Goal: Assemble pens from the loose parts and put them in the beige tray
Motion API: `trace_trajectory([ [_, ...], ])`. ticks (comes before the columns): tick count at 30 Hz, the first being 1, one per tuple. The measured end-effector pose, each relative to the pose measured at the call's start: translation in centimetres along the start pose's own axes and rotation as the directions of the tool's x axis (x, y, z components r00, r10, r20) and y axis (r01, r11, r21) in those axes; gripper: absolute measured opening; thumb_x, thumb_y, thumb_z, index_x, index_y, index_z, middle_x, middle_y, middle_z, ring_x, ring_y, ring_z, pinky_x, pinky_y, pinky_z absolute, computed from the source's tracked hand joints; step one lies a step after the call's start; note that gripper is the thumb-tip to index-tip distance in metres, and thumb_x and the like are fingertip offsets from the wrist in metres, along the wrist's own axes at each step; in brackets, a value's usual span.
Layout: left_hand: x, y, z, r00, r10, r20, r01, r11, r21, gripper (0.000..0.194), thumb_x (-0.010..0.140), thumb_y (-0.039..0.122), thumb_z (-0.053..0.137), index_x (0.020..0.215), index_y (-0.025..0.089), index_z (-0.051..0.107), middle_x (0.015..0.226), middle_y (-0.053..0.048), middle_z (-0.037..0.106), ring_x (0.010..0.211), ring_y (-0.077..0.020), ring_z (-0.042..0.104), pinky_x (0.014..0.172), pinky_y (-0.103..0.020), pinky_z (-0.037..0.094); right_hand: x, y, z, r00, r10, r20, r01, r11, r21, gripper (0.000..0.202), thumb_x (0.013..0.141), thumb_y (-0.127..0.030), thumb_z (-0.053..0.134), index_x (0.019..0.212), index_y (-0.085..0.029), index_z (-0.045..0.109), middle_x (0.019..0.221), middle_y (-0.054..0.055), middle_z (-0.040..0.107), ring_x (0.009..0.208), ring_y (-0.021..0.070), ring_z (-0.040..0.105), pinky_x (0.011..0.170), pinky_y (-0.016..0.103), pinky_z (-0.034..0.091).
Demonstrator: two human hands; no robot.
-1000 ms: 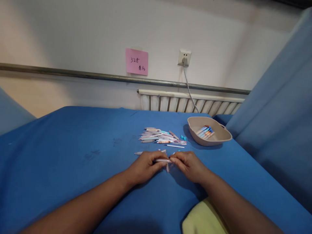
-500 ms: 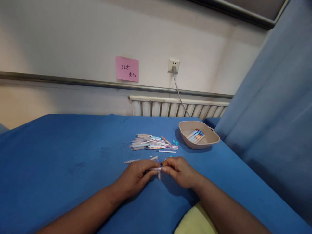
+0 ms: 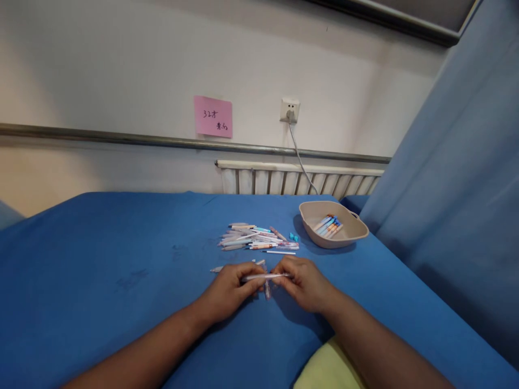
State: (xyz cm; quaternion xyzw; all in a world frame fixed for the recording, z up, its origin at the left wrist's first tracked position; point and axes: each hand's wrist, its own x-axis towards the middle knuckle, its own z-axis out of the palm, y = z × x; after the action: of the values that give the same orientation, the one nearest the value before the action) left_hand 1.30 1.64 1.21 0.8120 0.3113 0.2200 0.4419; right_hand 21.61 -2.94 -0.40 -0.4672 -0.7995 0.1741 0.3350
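Between my hands lies a slim pale pen (image 3: 265,276), held level. My left hand (image 3: 232,285) pinches its left end between thumb and fingers. The thumb and fingers of my right hand (image 3: 303,282) close on its right end. Just beneath it, a clear pen barrel (image 3: 267,290) rests crosswise, partly hidden by the pen and fingers. A grey pen (image 3: 217,269) sticks out behind my left hand. Beyond my hands is a loose pile of pen parts (image 3: 247,237), with a thin white refill (image 3: 279,253) along its near side.
A beige basket (image 3: 352,233) holding several assembled pens (image 3: 329,226) stands at the right. Small turquoise pieces (image 3: 293,237) lie between it and the pile. A blue cloth (image 3: 121,243) covers the surface. A blue curtain (image 3: 454,189) hangs at the right, and a radiator (image 3: 259,181) runs behind.
More of the pale pen now shows between my hands, its right end reaching further across my right fingers. My right hand has shifted slightly. The pile and basket stay as they were.
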Motion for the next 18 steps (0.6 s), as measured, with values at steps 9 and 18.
trace_trajectory([
  [9,-0.7,0.0,-0.1,0.974,0.228,0.02,-0.223,0.926,0.305,0.022,0.091,0.031,0.048,0.098,0.023,0.067,0.089,-0.003,0.07,0.082,-0.0163,0.062,0.076,-0.024,0.042,0.0,0.1,0.4,0.988,0.1,0.116,-0.11,0.99,0.087,0.023,0.091,-0.031,0.047,0.075,-0.019,0.059,0.068,-0.001,0.06,0.064,0.0118,0.053,0.06,0.021,0.039],
  [18,-0.2,-0.5,0.3,0.992,0.007,-0.128,0.003,0.997,0.074,0.024,0.084,0.037,0.058,0.097,0.017,0.062,0.087,-0.003,0.07,0.079,-0.0174,0.063,0.07,-0.024,0.045,-0.2,-0.9,0.0,0.999,0.035,0.006,-0.034,0.995,-0.095,0.003,0.086,-0.021,0.054,0.088,-0.02,0.056,0.083,0.003,0.063,0.077,0.0164,0.057,0.069,0.026,0.04],
])
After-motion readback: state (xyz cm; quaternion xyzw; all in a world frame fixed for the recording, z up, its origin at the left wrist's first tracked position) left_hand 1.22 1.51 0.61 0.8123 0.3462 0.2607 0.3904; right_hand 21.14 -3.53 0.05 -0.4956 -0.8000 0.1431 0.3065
